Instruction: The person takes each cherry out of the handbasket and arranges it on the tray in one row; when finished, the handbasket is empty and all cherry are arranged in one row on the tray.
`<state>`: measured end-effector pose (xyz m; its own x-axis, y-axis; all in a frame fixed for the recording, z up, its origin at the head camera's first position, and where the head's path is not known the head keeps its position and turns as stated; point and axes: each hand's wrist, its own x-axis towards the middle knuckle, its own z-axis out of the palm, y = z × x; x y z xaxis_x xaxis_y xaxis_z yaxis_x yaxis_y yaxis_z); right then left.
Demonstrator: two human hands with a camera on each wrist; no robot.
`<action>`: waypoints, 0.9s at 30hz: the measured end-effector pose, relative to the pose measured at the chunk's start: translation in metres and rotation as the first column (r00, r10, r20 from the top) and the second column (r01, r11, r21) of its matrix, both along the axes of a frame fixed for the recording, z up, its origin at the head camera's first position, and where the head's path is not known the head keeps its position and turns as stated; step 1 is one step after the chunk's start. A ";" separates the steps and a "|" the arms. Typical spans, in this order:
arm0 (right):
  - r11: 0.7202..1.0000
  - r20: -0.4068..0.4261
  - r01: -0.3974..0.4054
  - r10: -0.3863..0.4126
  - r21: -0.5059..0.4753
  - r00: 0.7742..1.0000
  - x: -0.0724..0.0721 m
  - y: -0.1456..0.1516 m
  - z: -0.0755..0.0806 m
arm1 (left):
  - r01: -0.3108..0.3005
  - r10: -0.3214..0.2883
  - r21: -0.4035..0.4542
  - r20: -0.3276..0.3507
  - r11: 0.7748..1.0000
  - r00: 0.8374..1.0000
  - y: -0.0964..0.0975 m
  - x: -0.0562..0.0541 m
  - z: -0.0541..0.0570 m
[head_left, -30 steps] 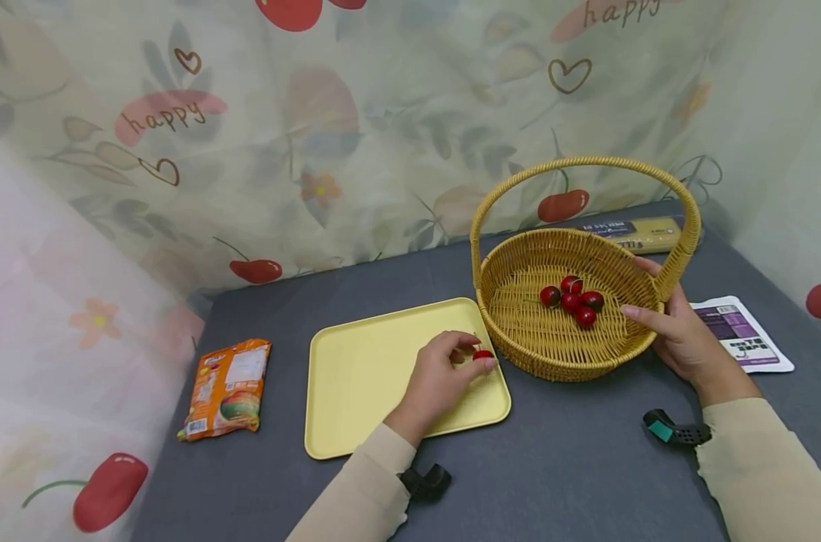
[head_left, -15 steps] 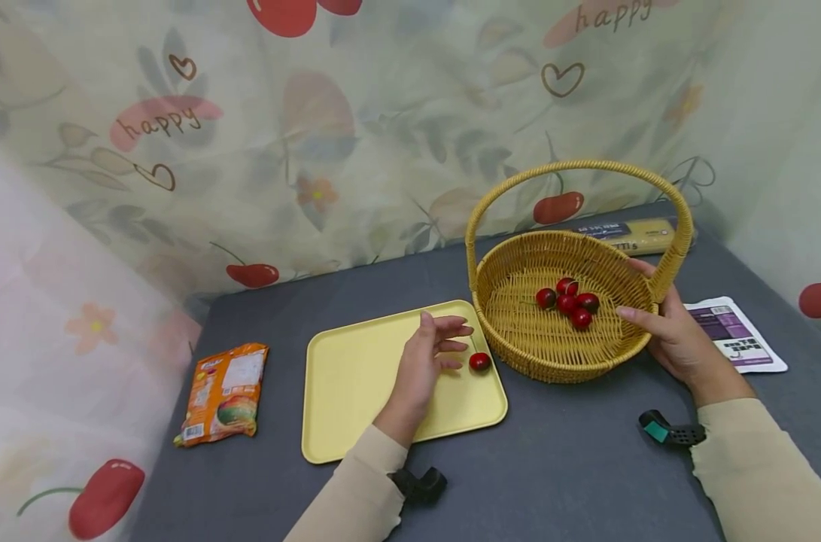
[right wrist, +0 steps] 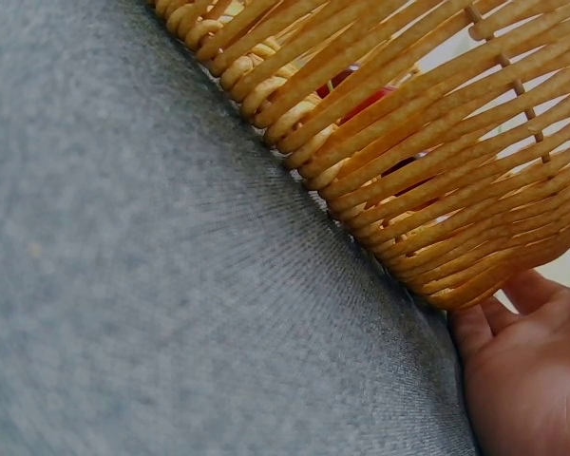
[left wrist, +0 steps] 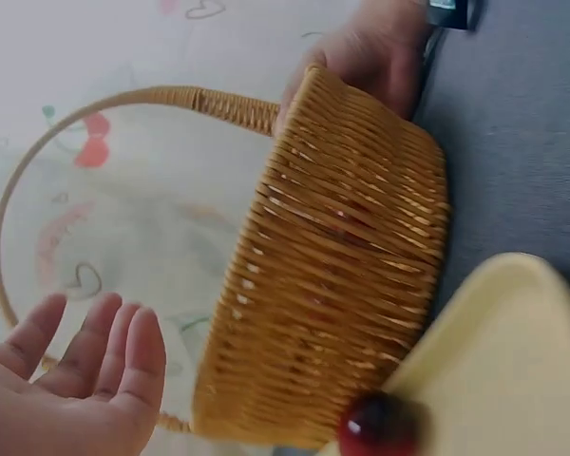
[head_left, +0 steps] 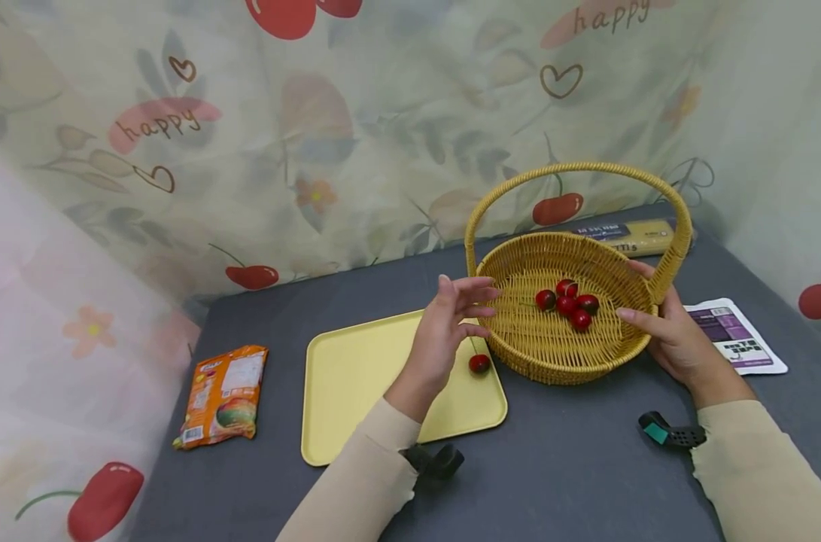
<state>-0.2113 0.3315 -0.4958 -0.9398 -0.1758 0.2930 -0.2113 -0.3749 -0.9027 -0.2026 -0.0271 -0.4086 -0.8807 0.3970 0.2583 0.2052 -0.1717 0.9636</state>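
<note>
A round wicker basket (head_left: 552, 369) with a tall arched handle stands on the grey table, several dark red cherries (head_left: 567, 305) clustered on its floor. At its right side my right hand (head_left: 688, 339) grips the rim, the thumb lying over the inner edge. My left hand (head_left: 444, 331) is held above the yellow tray (head_left: 356, 376), fingers extended toward the basket's left rim and nothing in them. In the left wrist view that hand's fingers (left wrist: 104, 351) are apart from the wicker. One cherry (head_left: 479, 364) with its stem lies on the tray's right end, beside the basket.
An orange snack bag (head_left: 223, 395) lies left of the tray. Behind the basket is a pack of spaghetti (head_left: 643, 237). To the right, partly behind my right hand, lies a white and purple packet (head_left: 738, 335). A printed curtain (head_left: 383, 150) hangs along the back edge.
My left hand has let go of the cherry on the tray, opened, and moved up and right toward the basket's rim. The right hand keeps its hold on the basket.
</note>
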 end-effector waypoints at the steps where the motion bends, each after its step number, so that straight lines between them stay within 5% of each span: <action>1: 1.000 0.000 0.001 -0.001 0.001 1.000 0.001 0.000 0.000 | 0.018 -0.018 -0.010 -0.009 1.000 1.000 0.004 -0.003 0.003; 9: 1.000 0.014 0.005 -0.005 0.019 1.000 0.002 0.002 0.000 | 0.090 -0.092 -0.130 -0.006 0.987 0.996 0.040 -0.025 0.011; 20: 0.999 0.019 0.005 -0.006 0.040 1.000 0.002 0.002 0.001 | 0.058 -0.055 -0.251 0.017 0.966 0.998 0.072 -0.066 0.019; 27: 0.999 0.014 0.009 -0.010 0.041 1.000 0.002 0.000 0.002 | 0.010 0.004 -0.373 0.037 0.928 0.999 0.087 -0.082 0.000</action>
